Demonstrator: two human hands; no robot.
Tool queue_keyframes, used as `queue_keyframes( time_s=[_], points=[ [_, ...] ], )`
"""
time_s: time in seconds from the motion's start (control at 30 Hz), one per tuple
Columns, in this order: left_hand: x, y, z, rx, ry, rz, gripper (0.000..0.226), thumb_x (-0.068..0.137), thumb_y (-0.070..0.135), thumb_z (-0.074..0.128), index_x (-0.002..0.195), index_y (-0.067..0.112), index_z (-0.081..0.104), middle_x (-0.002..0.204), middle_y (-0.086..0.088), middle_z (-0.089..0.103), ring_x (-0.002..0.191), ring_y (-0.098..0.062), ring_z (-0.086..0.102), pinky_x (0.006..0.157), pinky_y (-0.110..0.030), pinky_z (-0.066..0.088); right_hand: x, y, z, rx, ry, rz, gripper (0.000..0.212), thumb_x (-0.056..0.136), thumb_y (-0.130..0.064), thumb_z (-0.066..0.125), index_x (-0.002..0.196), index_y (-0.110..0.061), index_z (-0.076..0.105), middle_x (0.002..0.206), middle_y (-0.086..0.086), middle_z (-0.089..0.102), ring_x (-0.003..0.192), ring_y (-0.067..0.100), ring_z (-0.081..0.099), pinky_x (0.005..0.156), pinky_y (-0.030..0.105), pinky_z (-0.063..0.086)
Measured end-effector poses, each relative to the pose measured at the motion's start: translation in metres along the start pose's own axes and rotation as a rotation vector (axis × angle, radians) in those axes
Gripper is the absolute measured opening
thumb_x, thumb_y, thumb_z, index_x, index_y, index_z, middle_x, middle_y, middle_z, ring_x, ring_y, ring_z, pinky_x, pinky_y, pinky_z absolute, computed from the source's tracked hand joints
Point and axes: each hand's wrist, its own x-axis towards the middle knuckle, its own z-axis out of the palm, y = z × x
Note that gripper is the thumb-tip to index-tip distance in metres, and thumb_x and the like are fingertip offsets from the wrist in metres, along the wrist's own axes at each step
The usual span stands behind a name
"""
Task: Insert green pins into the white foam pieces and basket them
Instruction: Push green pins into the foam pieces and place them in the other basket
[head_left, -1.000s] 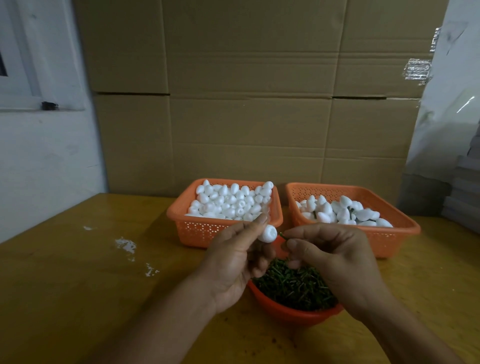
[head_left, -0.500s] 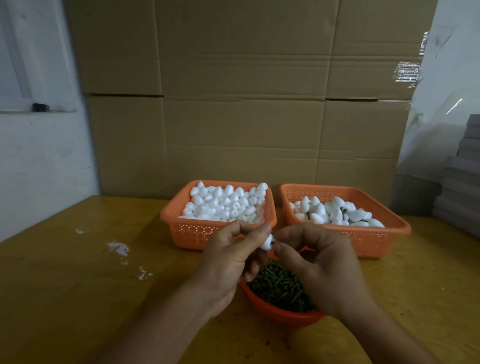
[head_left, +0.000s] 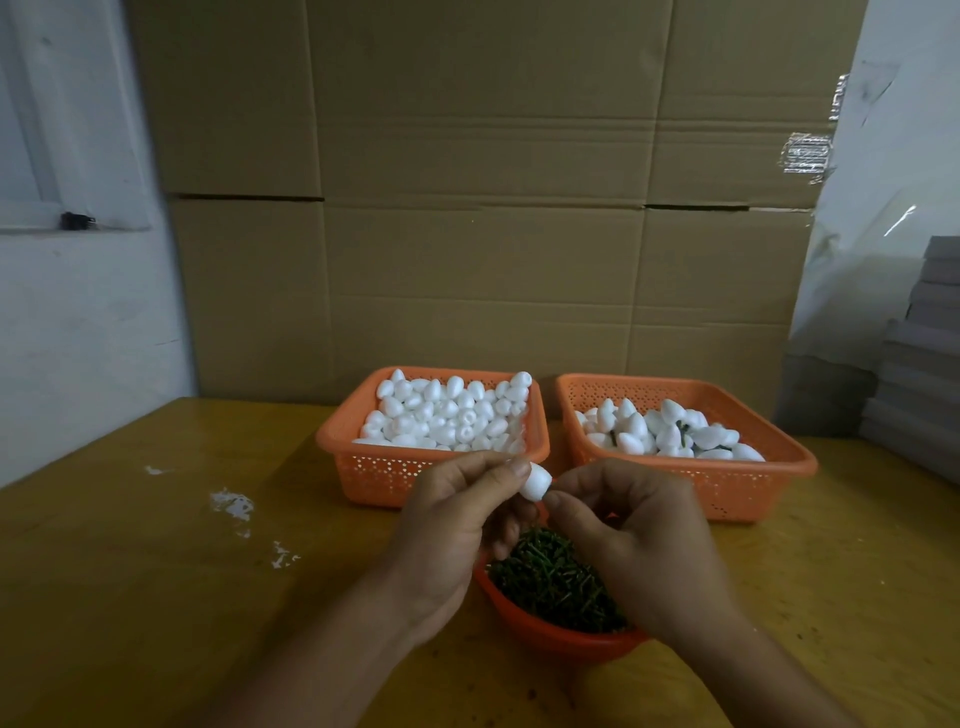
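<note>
Left hand (head_left: 457, 525): while poised above the pin bowl (head_left: 561, 631), pinches a foam piece (head_left: 535, 480)
Right hand (head_left: 631, 540): fingertips pinched together against the piece's base; any pin is hidden

Pin hidden behind my right hand (head_left: 631, 540) fingertips against the foam piece (head_left: 535, 480), near rim of the pin bowl (head_left: 561, 631) behind my wrists, forearms cut off at bottom edge
</note>
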Motion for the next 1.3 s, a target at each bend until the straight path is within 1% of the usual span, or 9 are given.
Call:
queue_keyframes(
  time_s=[0.13, 0.33, 0.47, 0.67, 0.77, 0.87, 1.1, 1.23, 1.3],
  points=[
    [0.0, 0.0, 0.0, -0.037, -0.023, 0.006, 0.019, 0.084, 0.031, 0.071, 0.088, 0.015, 0.079, 0.071, -0.003, 0.064, 0.062, -0.01, 0.052, 0.053, -0.02, 0.041, 0.0, 0.0, 0.001, 0.047, -0.012, 0.033, 0.014, 0.085, -0.014, 0.077, 0.078, -0.026, 0.075, 0.069, -0.007, 0.073, 0.056, 0.005, 0.064, 0.053, 0.016, 0.048],
    [0.003, -0.003, 0.003, 0.096, 0.023, 0.134, 0.025, 0.084, 0.041, 0.069, 0.089, 0.018, 0.078, 0.067, 0.001, 0.06, 0.061, -0.009, 0.05, 0.054, -0.02, 0.042, -0.002, -0.004, 0.008, 0.192, -0.003, 0.072, 0.014, 0.089, -0.013, 0.073, 0.078, -0.021, 0.075, 0.07, 0.0, 0.075, 0.059, 0.016, 0.068, 0.056, 0.035, 0.058],
    [0.002, -0.002, 0.006, 0.164, 0.033, 0.196, 0.033, 0.083, 0.051, 0.065, 0.082, 0.02, 0.074, 0.06, 0.006, 0.055, 0.059, -0.008, 0.049, 0.055, -0.02, 0.041, -0.004, -0.007, 0.012, 0.305, -0.031, 0.086, 0.018, 0.092, -0.01, 0.068, 0.077, -0.017, 0.075, 0.07, 0.003, 0.075, 0.057, 0.013, 0.066, 0.056, 0.026, 0.056],
    [-0.001, 0.001, 0.006, 0.259, 0.008, 0.269, 0.024, 0.094, 0.041, 0.06, 0.078, 0.028, 0.072, 0.061, 0.016, 0.058, 0.06, 0.003, 0.054, 0.057, -0.012, 0.043, -0.005, -0.012, 0.012, 0.342, -0.032, 0.057, 0.019, 0.089, -0.01, 0.07, 0.078, -0.024, 0.078, 0.067, -0.004, 0.075, 0.058, -0.001, 0.066, 0.057, 0.01, 0.048],
    [-0.001, 0.001, 0.005, 0.366, -0.013, 0.319, 0.024, 0.098, 0.039, 0.057, 0.078, 0.033, 0.068, 0.064, 0.02, 0.059, 0.063, 0.006, 0.056, 0.059, -0.009, 0.043, -0.005, -0.01, 0.014, 0.313, -0.005, 0.098, 0.012, 0.086, -0.015, 0.074, 0.076, -0.02, 0.079, 0.071, -0.002, 0.075, 0.062, 0.002, 0.067, 0.06, 0.014, 0.049],
    [0.0, -0.002, 0.002, 0.435, -0.012, 0.34, 0.029, 0.097, 0.051, 0.055, 0.081, 0.028, 0.066, 0.07, 0.01, 0.061, 0.068, 0.002, 0.055, 0.061, -0.019, 0.045, -0.006, -0.008, 0.016, 0.31, 0.0, 0.134, 0.01, 0.086, -0.016, 0.074, 0.077, -0.016, 0.078, 0.072, 0.005, 0.074, 0.061, 0.015, 0.065, 0.06, 0.026, 0.051],
    [0.0, -0.007, 0.003, 0.501, 0.009, 0.361, 0.036, 0.095, 0.058, 0.051, 0.085, 0.026, 0.063, 0.072, 0.001, 0.06, 0.066, -0.009, 0.053, 0.061, -0.036, 0.047, -0.007, -0.008, 0.017, 0.319, -0.019, 0.146, 0.011, 0.086, -0.017, 0.074, 0.076, -0.017, 0.078, 0.071, 0.004, 0.074, 0.061, 0.01, 0.063, 0.061, 0.026, 0.051],
    [-0.001, -0.006, 0.003, 0.521, 0.007, 0.372, 0.034, 0.095, 0.057, 0.049, 0.082, 0.028, 0.06, 0.069, 0.002, 0.056, 0.061, -0.013, 0.05, 0.057, -0.034, 0.043, -0.007, -0.006, 0.017, 0.316, -0.031, 0.142, 0.009, 0.085, -0.019, 0.074, 0.076, -0.018, 0.078, 0.071, 0.005, 0.074, 0.061, 0.012, 0.063, 0.061, 0.028, 0.051],
    [-0.001, -0.005, 0.003, 0.548, 0.012, 0.378, 0.031, 0.096, 0.056, 0.047, 0.079, 0.032, 0.057, 0.065, 0.008, 0.052, 0.059, -0.005, 0.046, 0.054, -0.027, 0.04, -0.007, -0.006, 0.017, 0.326, -0.036, 0.146, 0.01, 0.086, -0.018, 0.074, 0.077, -0.019, 0.078, 0.07, 0.004, 0.074, 0.06, 0.01, 0.063, 0.059, 0.025, 0.051]
  ],
)
